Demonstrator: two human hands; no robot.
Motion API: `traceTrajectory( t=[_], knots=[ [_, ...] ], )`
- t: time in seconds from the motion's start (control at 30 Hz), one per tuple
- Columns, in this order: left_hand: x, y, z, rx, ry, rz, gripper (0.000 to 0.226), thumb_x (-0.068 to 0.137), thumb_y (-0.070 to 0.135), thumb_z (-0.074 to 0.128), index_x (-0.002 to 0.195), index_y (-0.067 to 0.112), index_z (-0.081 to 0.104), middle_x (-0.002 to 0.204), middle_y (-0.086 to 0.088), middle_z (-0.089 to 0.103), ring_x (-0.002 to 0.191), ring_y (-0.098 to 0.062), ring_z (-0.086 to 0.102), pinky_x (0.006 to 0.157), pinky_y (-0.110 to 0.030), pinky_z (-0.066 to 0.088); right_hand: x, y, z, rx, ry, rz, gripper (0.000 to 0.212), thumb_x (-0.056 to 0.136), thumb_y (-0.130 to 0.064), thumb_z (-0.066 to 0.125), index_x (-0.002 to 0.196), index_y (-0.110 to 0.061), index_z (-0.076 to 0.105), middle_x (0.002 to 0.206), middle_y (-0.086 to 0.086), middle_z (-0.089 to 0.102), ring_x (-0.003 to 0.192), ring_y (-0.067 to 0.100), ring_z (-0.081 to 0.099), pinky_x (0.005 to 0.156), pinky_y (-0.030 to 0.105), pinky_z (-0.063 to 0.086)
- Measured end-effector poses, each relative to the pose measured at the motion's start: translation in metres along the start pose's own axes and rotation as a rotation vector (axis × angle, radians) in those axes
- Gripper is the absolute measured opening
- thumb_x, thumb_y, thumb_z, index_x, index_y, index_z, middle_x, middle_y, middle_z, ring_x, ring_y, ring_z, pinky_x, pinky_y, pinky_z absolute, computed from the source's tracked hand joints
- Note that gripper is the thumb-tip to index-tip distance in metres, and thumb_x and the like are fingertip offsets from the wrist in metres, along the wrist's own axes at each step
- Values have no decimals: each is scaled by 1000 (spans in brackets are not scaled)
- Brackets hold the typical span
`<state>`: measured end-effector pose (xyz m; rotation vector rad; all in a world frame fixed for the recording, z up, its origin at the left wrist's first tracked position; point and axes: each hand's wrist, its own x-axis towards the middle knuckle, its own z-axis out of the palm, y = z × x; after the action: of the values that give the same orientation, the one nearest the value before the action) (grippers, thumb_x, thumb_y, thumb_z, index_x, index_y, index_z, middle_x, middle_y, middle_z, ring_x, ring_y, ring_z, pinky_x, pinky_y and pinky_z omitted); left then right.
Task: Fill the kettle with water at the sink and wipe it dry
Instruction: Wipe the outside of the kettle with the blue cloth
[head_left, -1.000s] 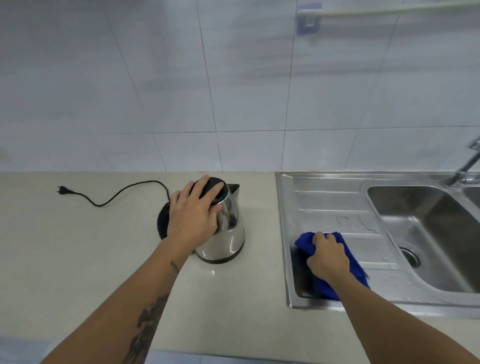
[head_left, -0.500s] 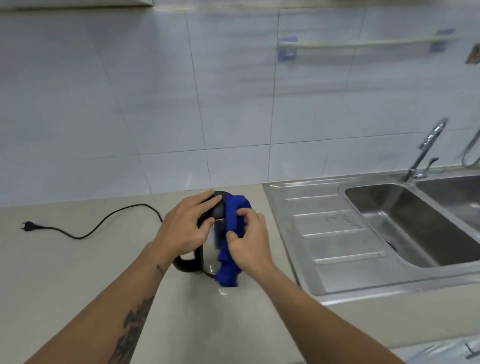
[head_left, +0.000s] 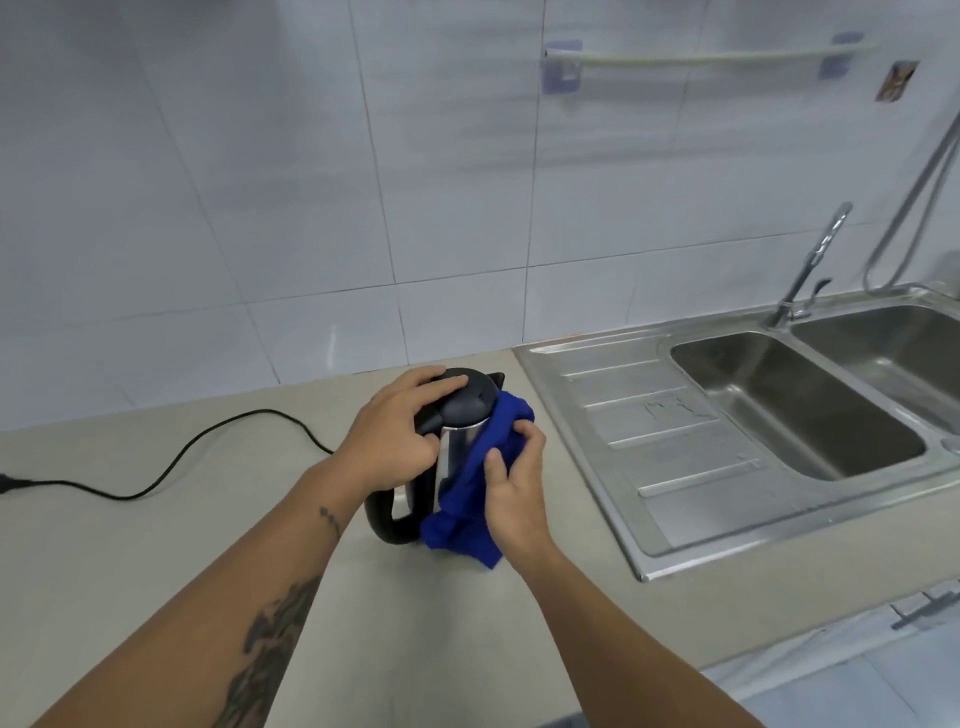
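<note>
A steel kettle (head_left: 448, 457) with a black lid and black handle stands upright on the beige counter (head_left: 156, 561), just left of the sink. My left hand (head_left: 395, 431) rests on its lid and upper handle, holding it steady. My right hand (head_left: 514, 483) presses a blue cloth (head_left: 470, 499) against the kettle's right side; the cloth hangs down to the counter and hides the kettle's lower right.
A black power cord (head_left: 171, 462) runs left from behind the kettle. The steel sink (head_left: 800, 410) with a ribbed drainboard (head_left: 665, 452) and a tap (head_left: 810, 265) lies to the right. A towel rail (head_left: 701, 57) hangs on the tiled wall.
My right hand picked the blue cloth off the drainboard, brought it to the kettle, and has now slid it down the kettle's right side. My left hand stayed on the lid.
</note>
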<state>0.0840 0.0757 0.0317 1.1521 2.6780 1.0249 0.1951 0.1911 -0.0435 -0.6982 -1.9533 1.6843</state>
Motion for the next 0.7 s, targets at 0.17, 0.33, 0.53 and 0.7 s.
traceTrajectory(
  t=[0.17, 0.33, 0.53, 0.7],
  knots=[
    [1, 0, 7, -135, 80, 21, 72, 72, -5, 56, 133, 33, 62, 142, 14, 49, 131, -8, 46, 110, -24, 36, 13, 21, -1, 128, -27, 244, 47, 106, -39, 28, 153, -43, 30, 151, -8, 48, 134, 17, 50, 117, 47, 39],
    [0, 0, 7, -178, 57, -1, 70, 78, -6, 56, 135, 34, 60, 145, 16, 46, 133, -3, 41, 110, -23, 35, 14, -8, 22, 35, 42, 189, 62, 96, -46, 28, 157, -46, 21, 165, -7, 28, 155, 20, 21, 124, 51, 22],
    [6, -8, -1, -122, -20, 11, 65, 78, 14, 66, 135, 44, 58, 141, 20, 45, 132, -11, 41, 110, -33, 38, 25, -25, 25, -28, 55, 54, 66, 92, -49, 28, 157, -44, 24, 165, -8, 27, 149, 22, 28, 121, 52, 26],
    [-3, -7, 13, -91, 126, 5, 61, 83, 14, 67, 136, 41, 57, 133, 24, 43, 121, -12, 37, 96, -5, 24, 47, -4, 6, 342, -7, 360, 46, 102, -43, 32, 139, -30, 55, 127, 7, 69, 113, 25, 65, 90, 43, 56]
  ],
)
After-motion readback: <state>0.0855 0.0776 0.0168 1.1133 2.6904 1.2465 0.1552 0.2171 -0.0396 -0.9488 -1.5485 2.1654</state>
